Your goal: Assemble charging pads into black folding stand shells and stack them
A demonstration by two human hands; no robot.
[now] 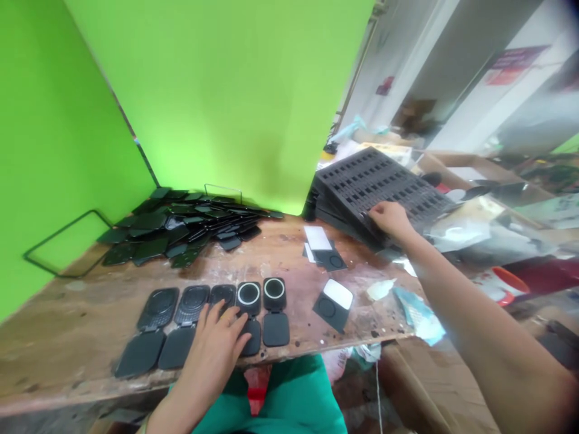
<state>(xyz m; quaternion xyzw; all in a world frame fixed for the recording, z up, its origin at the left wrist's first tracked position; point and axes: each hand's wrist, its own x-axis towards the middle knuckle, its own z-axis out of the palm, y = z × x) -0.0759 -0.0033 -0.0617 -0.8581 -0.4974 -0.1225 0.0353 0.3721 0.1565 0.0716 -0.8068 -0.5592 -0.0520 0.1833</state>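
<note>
Several black folding pads lie unfolded in a row along the front of the wooden table. The two on the right, one of them a pad, show white rings; a left one has a dark round ring. My left hand rests over the middle pads, fingers spread, holding nothing. At the right, my right hand is closed at the front edge of a stacked dark slotted tray; what its fingers pinch is too small to make out.
A heap of glossy black plates lies at the back left, near a thin black frame. Cards and white stickers lie right of the pads. Green panels stand behind. Cartons and an orange-rimmed cup are at the right.
</note>
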